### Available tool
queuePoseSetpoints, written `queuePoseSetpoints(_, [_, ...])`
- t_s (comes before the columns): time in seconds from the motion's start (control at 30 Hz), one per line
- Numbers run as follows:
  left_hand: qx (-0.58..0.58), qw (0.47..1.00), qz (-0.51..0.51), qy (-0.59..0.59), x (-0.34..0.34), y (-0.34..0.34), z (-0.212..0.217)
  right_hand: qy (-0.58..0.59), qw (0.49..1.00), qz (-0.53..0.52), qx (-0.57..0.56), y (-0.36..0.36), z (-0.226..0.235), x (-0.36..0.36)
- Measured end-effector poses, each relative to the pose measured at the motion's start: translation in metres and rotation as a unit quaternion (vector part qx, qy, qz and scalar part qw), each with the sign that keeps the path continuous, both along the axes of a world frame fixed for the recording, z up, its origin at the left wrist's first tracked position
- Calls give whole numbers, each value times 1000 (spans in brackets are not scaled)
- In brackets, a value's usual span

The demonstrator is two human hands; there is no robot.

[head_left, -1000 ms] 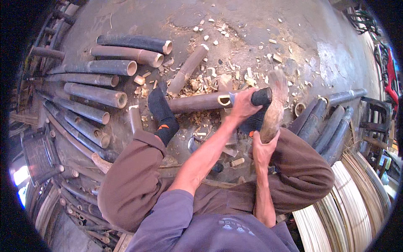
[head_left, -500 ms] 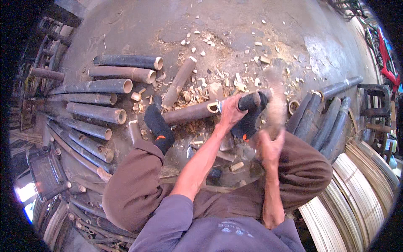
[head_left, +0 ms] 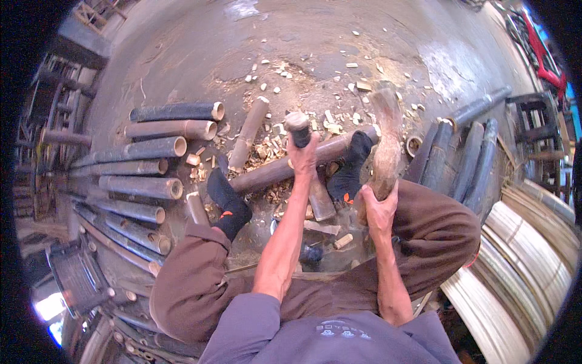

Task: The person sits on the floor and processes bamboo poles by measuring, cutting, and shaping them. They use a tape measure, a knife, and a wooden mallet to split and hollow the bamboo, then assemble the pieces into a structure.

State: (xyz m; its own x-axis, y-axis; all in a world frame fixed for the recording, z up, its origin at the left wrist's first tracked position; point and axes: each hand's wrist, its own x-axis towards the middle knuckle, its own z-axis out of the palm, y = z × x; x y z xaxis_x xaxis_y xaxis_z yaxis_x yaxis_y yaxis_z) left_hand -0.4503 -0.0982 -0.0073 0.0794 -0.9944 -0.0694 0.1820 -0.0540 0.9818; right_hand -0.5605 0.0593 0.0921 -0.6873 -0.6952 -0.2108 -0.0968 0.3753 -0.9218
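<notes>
The left hand (head_left: 305, 159) is closed around a dark tool handle (head_left: 298, 128) set upright on the long bamboo pole (head_left: 285, 168), which lies across the concrete floor (head_left: 315, 36) pinned under 2 dark-socked feet, probably so it cannot roll. The right hand (head_left: 379, 209) grips a thick wooden mallet (head_left: 386, 142), raised beside the pole's right end, apparently to strike. Cut bamboo sections (head_left: 142, 187) are stacked toward the floor's left edge, apart from the chips (head_left: 273, 145).

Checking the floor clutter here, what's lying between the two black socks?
In the head view, between the left sock and the right sock, the bamboo pole runs across over wood chips, with the left forearm above.
</notes>
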Motion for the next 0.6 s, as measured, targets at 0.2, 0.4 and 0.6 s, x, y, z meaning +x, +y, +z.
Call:
queuePoseSetpoints(0.2, [17, 979, -62, 191, 45, -13, 34, 50, 998, 24, 6, -4, 5, 23])
queuePoseSetpoints(0.4, [92, 979, -12, 184, 118, 4, 31, 29, 956, 293, 16, 11, 10, 87])
queuePoseSetpoints(0.6, [89, 970, 54, 219, 122, 55, -17, 48, 883, 461, -66, 30, 12, 157])
